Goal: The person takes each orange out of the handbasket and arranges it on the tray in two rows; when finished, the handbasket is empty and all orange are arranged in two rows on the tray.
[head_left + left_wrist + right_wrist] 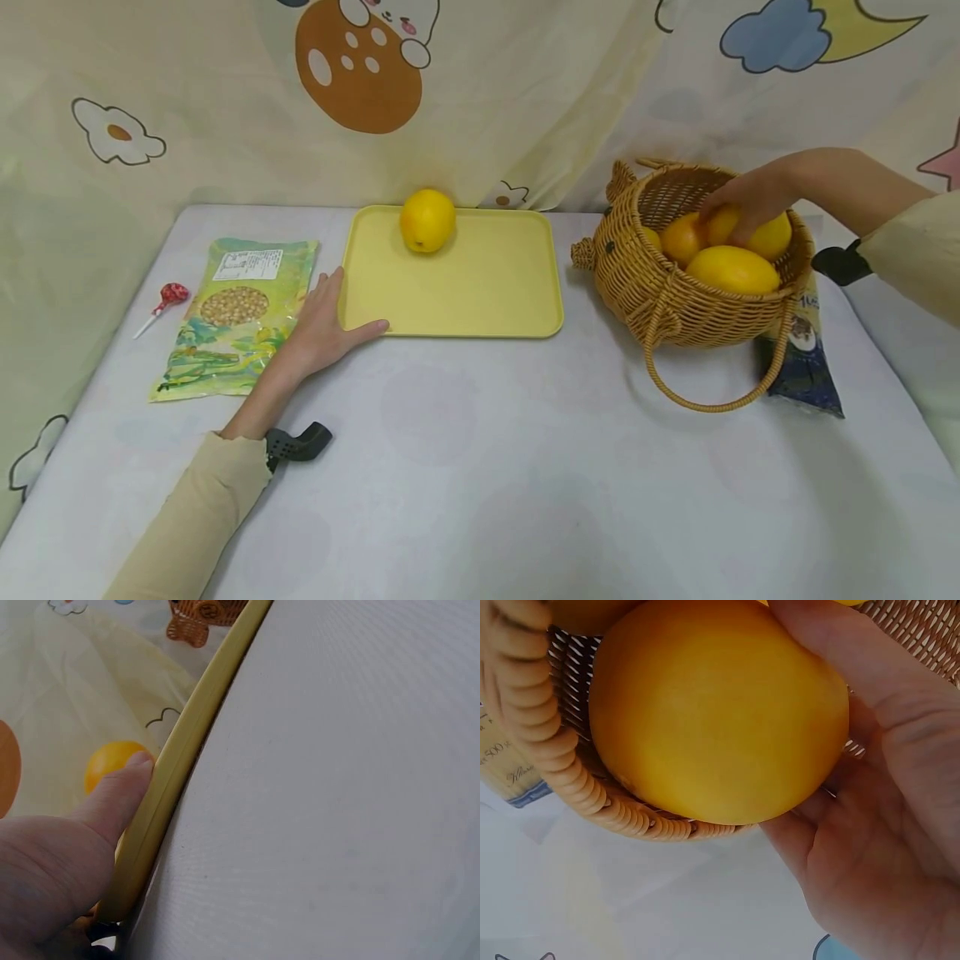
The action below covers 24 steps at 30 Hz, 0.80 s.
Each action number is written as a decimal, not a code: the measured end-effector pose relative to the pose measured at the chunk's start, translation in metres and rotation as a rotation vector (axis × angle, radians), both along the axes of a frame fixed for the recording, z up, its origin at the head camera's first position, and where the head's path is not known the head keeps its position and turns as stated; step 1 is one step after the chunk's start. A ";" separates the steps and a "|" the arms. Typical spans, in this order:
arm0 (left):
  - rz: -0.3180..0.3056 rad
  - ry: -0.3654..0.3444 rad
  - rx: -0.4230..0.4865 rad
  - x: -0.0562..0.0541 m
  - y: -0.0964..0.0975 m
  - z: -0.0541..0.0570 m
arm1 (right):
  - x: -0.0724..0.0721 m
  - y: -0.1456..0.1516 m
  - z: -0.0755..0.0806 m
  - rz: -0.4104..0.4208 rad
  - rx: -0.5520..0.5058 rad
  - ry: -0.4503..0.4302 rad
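My left hand [321, 323] rests at the front left corner of the yellow tray [480, 300], fingers along the left edge and thumb on the front rim. In the left wrist view the thumb [120, 795] lies straight over the tray's rim. A round yellow fruit [427, 221] sits at the back of the tray. Inside the animal-shaped wicker basket [637, 283], my right hand [753, 196] grips a large yellow fruit [720, 712], thumb on one side and fingers on the other, partly hidden. An orange fruit [682, 239] and an oblong yellow fruit [735, 271] lie beside it.
A green-yellow food packet [236, 308] lies left of the tray, with a red lollipop [174, 293] beyond it. A dark blue bag [806, 371] is partly under the basket's right side. The basket's looped handle [712, 407] hangs forward. Printed cloth [510, 100] rises behind the table.
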<state>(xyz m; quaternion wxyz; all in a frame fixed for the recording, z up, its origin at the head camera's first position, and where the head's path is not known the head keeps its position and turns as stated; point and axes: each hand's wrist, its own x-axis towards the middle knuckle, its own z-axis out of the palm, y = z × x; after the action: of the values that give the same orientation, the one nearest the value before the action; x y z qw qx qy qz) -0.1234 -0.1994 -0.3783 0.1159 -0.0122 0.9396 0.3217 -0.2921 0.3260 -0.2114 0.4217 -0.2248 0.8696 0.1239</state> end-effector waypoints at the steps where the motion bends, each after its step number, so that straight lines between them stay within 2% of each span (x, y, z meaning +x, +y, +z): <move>1: -0.002 0.002 0.001 0.000 0.000 0.000 | 0.000 0.000 0.000 0.004 0.003 -0.002; 8: -0.003 0.001 0.002 0.000 0.000 0.001 | 0.002 -0.004 0.004 0.027 0.011 -0.009; 16: -0.003 0.010 0.003 0.001 0.000 0.000 | -0.003 -0.008 0.014 0.122 0.019 0.013; 24: -0.004 0.017 -0.001 0.001 0.000 -0.001 | -0.010 0.000 0.041 0.062 -0.059 0.166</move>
<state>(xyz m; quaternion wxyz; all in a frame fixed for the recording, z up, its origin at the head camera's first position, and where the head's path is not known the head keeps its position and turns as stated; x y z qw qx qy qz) -0.1229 -0.1997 -0.3792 0.1085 -0.0076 0.9408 0.3212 -0.3025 0.3261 -0.1703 0.3375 -0.2530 0.8974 0.1296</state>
